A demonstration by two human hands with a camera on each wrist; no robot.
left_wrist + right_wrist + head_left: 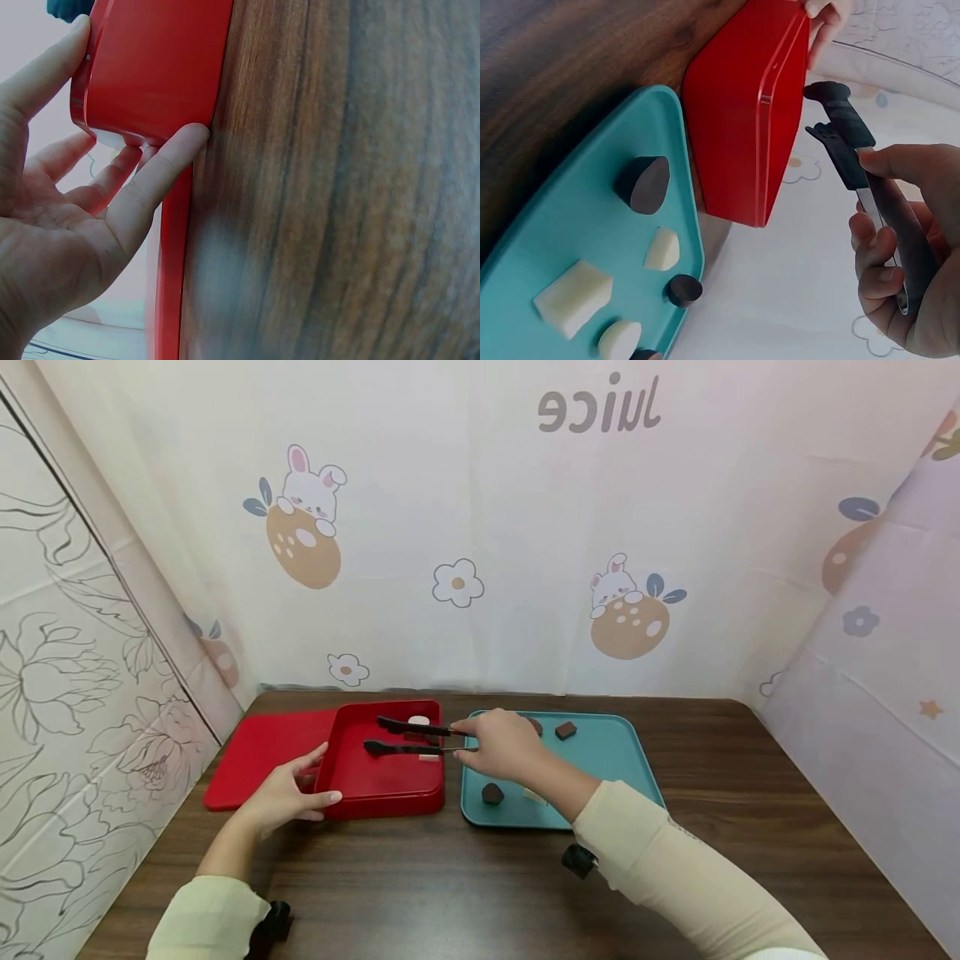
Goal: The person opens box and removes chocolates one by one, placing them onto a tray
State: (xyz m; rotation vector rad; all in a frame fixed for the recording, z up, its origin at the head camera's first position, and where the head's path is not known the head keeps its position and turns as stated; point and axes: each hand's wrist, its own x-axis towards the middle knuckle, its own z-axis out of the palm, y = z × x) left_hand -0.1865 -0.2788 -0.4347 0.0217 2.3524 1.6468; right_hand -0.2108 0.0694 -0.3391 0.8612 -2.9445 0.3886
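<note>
My right hand [504,745] grips a pair of black-tipped tongs [900,244]. Their two arms stand apart above the open red box [386,807], and I see nothing pinched between the tips. Inside the box, near its right wall, lie a white piece [418,721] and a cream piece [428,757], with brown pieces partly hidden by the tongs. My left hand [288,793] spreads its fairly straight fingers against the box's near left corner. In the left wrist view one digit touches the rim and another reaches down to the table.
Right of the box lies a turquoise tray [615,777] with a faceted dark brown piece [643,184], a brown block [566,730] and several cream and brown pieces. A flat red lid [258,752] lies left of the box. A printed curtain [525,635] hangs behind the wooden table [420,893].
</note>
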